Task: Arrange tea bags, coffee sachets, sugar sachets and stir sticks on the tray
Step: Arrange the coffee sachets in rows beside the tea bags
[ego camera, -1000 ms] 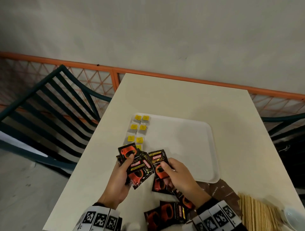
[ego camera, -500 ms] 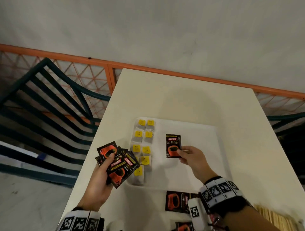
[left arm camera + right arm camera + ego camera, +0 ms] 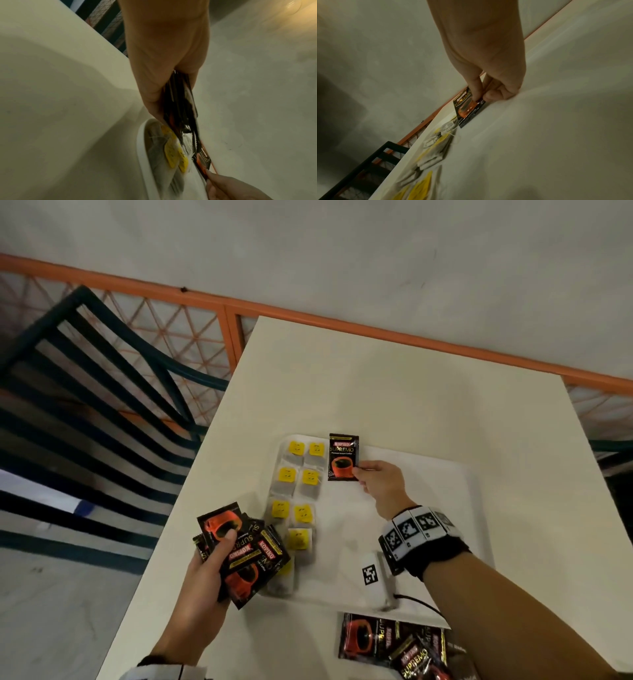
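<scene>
A white tray [image 3: 428, 474] lies on the cream table [image 3: 376, 385]. Two columns of tea bags [image 3: 301, 484] with yellow tags fill its left side. My right hand [image 3: 359, 470] pinches one black and orange coffee sachet [image 3: 343, 457] by its lower right corner, at the tray's far edge beside the top tea bags; the right wrist view shows the coffee sachet [image 3: 467, 106] low over the tray. My left hand [image 3: 219, 556] grips a fan of several coffee sachets [image 3: 245, 553] over the tray's near left corner; they appear edge-on as coffee sachets [image 3: 181, 105] in the left wrist view.
More coffee sachets [image 3: 390, 642] lie loose on the table near the front edge, right of my left arm. A dark green slatted chair [image 3: 89, 392] stands left of the table, with an orange lattice railing [image 3: 191, 337] behind it. The tray's right half is bare.
My right hand has carried the single coffee sachet from the tray's middle up to its far edge, next to the top tea bags. The left hand keeps its fan of sachets.
</scene>
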{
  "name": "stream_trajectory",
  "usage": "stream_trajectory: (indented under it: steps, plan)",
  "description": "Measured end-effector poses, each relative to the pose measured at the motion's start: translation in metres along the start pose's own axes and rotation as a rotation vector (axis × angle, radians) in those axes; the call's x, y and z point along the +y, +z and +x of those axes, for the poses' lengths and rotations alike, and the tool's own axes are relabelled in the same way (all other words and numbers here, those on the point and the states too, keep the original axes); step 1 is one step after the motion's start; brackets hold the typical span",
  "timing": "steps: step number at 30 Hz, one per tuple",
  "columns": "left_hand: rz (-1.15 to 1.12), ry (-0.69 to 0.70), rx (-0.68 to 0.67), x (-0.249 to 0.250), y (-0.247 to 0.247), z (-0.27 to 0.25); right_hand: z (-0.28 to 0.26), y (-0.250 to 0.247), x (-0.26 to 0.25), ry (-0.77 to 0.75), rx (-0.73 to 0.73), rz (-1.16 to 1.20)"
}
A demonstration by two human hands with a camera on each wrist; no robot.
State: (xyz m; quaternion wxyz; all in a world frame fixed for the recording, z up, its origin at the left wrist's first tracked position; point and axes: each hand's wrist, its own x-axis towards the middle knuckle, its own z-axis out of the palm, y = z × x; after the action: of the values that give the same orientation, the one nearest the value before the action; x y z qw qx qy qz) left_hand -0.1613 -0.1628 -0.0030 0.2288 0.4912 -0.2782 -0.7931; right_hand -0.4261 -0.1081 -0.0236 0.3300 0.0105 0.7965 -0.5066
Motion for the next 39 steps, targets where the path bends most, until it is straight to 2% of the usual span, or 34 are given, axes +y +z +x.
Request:
stream_trajectory:
  steps: [6,21,24,26,27,30,31,34,39]
  plan:
    - [0.018,-0.022,0.012,-0.001,0.006,0.005,0.011,0.01,-0.005,-0.095,0.031,-0.135]
    - [0.033,-0.006,-0.048,0.001,0.026,0.007,0.007,0.009,-0.002,-0.135,0.076,-0.184]
    - [0.036,0.007,-0.06,0.002,0.03,0.008,-0.003,0.008,-0.004,-0.273,0.099,-0.345]
    - [0.04,0.012,-0.074,0.003,0.033,0.008,-0.019,0.009,-0.008,-0.369,0.01,-0.361]
    - [0.042,0.017,-0.079,0.004,0.034,0.009,-0.03,0.009,-0.01,-0.399,-0.092,-0.366]
    - [0.061,0.027,-0.086,0.004,0.04,0.009,-0.063,0.014,-0.012,-0.384,-0.526,-0.446]
    - [0.071,0.028,-0.097,0.003,0.041,0.009,-0.071,0.016,-0.01,-0.385,-0.617,-0.466]
    - [0.091,0.022,-0.135,0.0,0.044,0.009,-0.082,0.021,-0.008,-0.431,-0.67,-0.488]
    - [0.175,0.037,-0.254,0.0,0.041,0.007,-0.082,0.022,-0.002,-0.358,-0.661,-0.415]
